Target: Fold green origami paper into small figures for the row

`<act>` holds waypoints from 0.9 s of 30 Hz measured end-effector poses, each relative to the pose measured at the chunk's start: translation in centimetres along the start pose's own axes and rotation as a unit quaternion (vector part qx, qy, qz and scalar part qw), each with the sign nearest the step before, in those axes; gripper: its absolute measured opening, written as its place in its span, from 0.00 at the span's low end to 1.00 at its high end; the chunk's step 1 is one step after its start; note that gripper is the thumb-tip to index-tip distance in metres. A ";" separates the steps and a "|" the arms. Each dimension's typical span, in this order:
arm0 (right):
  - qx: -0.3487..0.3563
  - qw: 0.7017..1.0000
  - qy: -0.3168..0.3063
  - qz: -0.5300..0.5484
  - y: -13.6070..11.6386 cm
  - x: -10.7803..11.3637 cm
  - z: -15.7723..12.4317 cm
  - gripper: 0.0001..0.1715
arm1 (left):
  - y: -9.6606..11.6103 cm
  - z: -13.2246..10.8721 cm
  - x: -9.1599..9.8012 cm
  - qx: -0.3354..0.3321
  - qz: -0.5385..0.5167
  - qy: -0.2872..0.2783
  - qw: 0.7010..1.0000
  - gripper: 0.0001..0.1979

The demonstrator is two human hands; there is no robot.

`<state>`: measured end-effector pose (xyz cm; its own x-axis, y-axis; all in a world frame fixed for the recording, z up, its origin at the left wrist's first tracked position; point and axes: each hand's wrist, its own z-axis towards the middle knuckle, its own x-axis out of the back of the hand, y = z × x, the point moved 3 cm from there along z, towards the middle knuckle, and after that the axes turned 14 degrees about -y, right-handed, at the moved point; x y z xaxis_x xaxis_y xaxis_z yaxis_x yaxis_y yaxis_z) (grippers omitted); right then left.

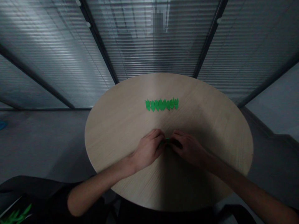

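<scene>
Both of my hands meet over the middle of the round table, fingers bent and pinched together. Between their fingertips shows a small strip of green paper (pixel 167 139), most of it hidden by the fingers. My left hand (pixel 147 148) grips it from the left, and my right hand (pixel 188 148) has its other side. Farther back on the table, a row of several small folded green paper pieces (pixel 162 105) lies side by side, pointed at their ends. Neither hand touches that row.
The round wooden table (pixel 112 124) has its far edge close to glass partitions with blinds (pixel 149 56). At the lower left, a dark chair (pixel 28 183) stands near more green pieces (pixel 17 216). A blue object (pixel 2 125) lies on the floor at far left.
</scene>
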<state>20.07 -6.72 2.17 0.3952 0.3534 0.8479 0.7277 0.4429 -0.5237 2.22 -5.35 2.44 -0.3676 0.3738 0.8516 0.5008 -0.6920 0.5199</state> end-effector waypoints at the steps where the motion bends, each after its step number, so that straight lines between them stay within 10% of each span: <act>1: 0.000 1.000 -0.002 -0.002 -0.1 0.0 0.0 0.05 | 0.0 0.0 0.0 -0.003 0.000 0.000 1.000 0.07; 27: -0.056 0.996 -0.063 -0.031 0.2 0.1 1.1 0.07 | -0.5 0.2 -0.3 0.009 -0.067 -0.004 0.998 0.05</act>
<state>19.64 -5.71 2.10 0.2794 0.4312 0.8579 0.8090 0.3755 -0.4523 2.27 -4.99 1.95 -0.4253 0.4669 0.7753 0.4627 -0.6240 0.6296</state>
